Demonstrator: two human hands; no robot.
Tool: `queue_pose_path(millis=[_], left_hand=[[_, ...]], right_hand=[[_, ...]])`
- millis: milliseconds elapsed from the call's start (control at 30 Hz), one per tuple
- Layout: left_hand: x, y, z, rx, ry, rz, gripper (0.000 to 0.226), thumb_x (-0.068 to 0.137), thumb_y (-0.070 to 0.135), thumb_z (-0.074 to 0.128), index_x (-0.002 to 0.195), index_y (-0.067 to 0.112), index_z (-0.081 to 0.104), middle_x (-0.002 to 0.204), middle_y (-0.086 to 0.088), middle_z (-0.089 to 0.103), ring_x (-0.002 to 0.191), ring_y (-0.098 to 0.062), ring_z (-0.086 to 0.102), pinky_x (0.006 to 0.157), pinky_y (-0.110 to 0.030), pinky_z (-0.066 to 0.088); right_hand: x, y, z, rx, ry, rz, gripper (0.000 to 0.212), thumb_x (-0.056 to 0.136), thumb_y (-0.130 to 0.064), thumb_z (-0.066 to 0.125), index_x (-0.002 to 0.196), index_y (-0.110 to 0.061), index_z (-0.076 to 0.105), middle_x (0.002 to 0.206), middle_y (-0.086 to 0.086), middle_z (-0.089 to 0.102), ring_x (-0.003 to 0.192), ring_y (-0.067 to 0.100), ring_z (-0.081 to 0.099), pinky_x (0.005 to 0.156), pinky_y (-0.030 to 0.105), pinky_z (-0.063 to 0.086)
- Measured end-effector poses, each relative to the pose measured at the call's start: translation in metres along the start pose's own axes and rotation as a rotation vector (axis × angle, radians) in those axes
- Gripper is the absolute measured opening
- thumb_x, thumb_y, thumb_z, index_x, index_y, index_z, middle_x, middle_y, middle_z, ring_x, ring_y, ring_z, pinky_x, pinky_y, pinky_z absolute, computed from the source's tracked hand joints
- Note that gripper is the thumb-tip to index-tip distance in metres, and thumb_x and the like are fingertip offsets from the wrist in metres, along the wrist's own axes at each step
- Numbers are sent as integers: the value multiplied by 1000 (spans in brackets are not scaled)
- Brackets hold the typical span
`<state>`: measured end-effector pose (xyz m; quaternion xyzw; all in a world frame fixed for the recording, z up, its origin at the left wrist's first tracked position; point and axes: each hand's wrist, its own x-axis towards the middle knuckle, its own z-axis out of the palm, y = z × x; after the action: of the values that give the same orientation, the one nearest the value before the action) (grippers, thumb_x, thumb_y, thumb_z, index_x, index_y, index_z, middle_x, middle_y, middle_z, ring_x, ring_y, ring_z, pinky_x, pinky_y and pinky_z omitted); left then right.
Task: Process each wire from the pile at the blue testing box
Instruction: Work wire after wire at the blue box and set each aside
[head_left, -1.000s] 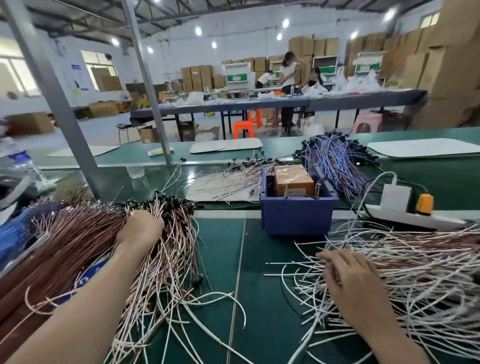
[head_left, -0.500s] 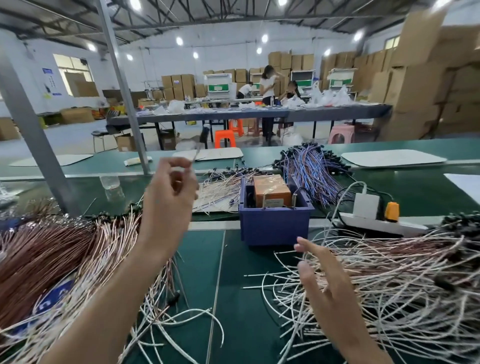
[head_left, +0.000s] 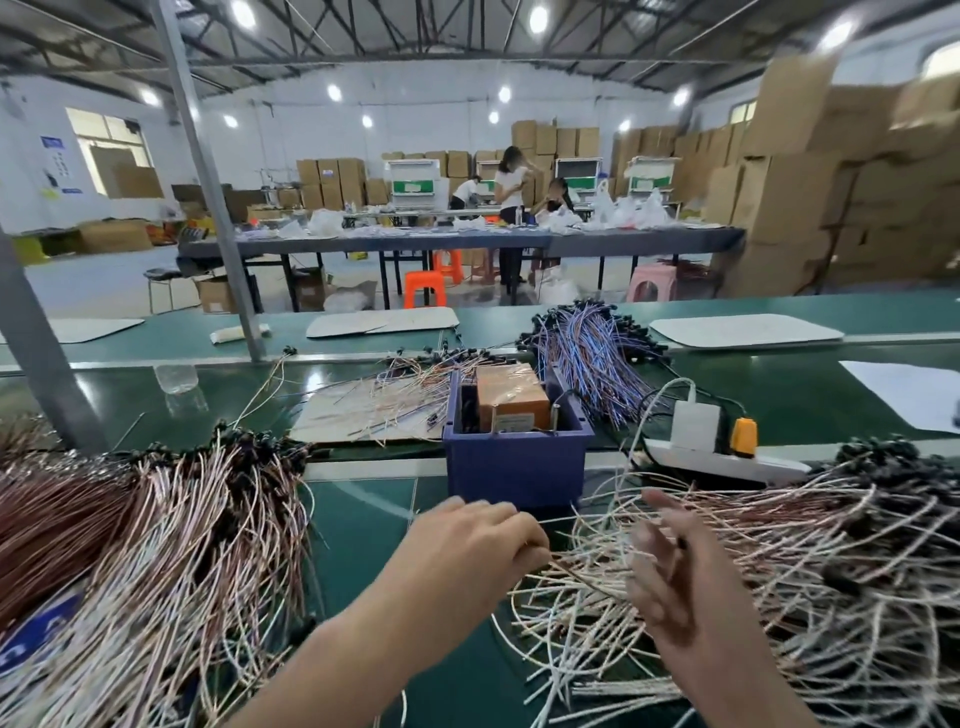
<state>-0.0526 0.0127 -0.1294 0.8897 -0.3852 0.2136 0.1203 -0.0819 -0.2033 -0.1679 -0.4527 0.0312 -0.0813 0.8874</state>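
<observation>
Head view, so: the blue testing box (head_left: 517, 460) sits dead centre on the green mat (head_left: 363, 525), just past the knuckles of the left hand (head_left: 467, 551). That hand has its fingers curled down and looks to be pinching one thin wire (head_left: 571, 574) at the near edge of the right-hand pile (head_left: 789, 566). The right hand (head_left: 670, 577) is blurry but spread wide over the same pile, with nothing in it that I can see.

Progress-wise, I'd say it's nowhere near done. That pile is huge, and so is the left-hand pile (head_left: 156, 551). I honestly can't tell which heap counts as finished. A thinner scatter of wires (head_left: 374, 397) and a blue-purple bundle (head_left: 592, 358) lie behind the box.

Room is tight. The only bare lane is the strip of mat between the two piles, leading straight up to the box's front wall, and stray ends poke into it. The power strip (head_left: 727, 460) and its cable sit just right of the box, so I'd watch for snags there.
</observation>
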Motion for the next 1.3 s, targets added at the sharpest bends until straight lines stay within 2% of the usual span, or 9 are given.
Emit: queue_pose_path(millis=[133, 267, 367, 500, 633, 767, 1000, 1167, 1300], left_hand=[[21, -8, 1, 306, 73, 222, 8, 93, 34, 68, 89, 28, 65, 80, 11, 63, 77, -15, 59, 84, -34, 46], [27, -20, 4, 376, 134, 138, 11, 85, 21, 74, 91, 27, 66, 85, 10, 64, 95, -17, 62, 109, -41, 32], [17, -20, 19, 338, 301, 9, 13, 91, 23, 68, 104, 23, 67, 107, 5, 64, 120, -20, 56, 115, -49, 31], [6, -2, 40, -294, 719, -515, 8, 99, 38, 50, 106, 35, 51, 103, 16, 56, 99, -8, 54, 87, -25, 42], [22, -9, 55, -1195, 639, -1060, 18, 105, 37, 43, 108, 26, 57, 101, 9, 71, 95, -14, 66, 80, -31, 50], [30, -26, 53, -1762, 553, -985, 28, 109, 30, 35, 123, 16, 55, 110, -9, 76, 102, -20, 73, 83, -36, 52], [15, -27, 70, -1432, 681, -938, 16, 108, 21, 42, 114, 19, 57, 65, 3, 57, 63, -9, 56, 69, -30, 47], [8, -16, 75, -1139, 731, -838, 21, 107, 31, 43, 112, 27, 63, 63, 10, 47, 60, -5, 45, 63, -14, 43], [5, -3, 73, -1120, 766, -792, 29, 98, 43, 49, 118, 28, 65, 62, 9, 52, 55, 0, 43, 55, -12, 41]], right_hand=[[5, 28, 28, -763, -206, -198, 30, 102, -14, 54, 102, -42, 67, 88, -6, 74, 51, 9, 47, 46, 21, 40], [15, 41, 38, -800, -262, -300, 21, 103, -28, 56, 118, -42, 61, 85, -5, 71, 69, 12, 62, 60, 24, 48], [19, 49, 35, -807, -156, -357, 19, 97, -37, 58, 112, -46, 67, 78, -6, 71, 62, 10, 59, 58, 21, 45], [23, 56, 29, -684, 3, -303, 23, 98, -30, 62, 96, -51, 72, 74, -1, 71, 48, 5, 44, 45, 17, 35], [26, 54, 25, -697, 6, -311, 15, 98, -30, 63, 98, -41, 74, 74, -1, 72, 48, 2, 46, 45, 15, 35], [27, 60, 23, -799, -56, -301, 13, 97, -32, 63, 98, -41, 72, 74, -3, 71, 51, 2, 52, 47, 14, 38], [25, 61, 26, -709, -21, -303, 19, 99, -32, 60, 100, -49, 69, 74, -2, 72, 47, 2, 43, 44, 17, 34], [32, 59, 24, -511, 186, -298, 13, 101, -32, 56, 108, -34, 67, 77, 2, 73, 40, 4, 36, 37, 17, 31], [39, 60, 28, -493, 271, -298, 10, 102, -36, 54, 110, -39, 59, 78, -1, 73, 41, 3, 37, 39, 18, 34]])
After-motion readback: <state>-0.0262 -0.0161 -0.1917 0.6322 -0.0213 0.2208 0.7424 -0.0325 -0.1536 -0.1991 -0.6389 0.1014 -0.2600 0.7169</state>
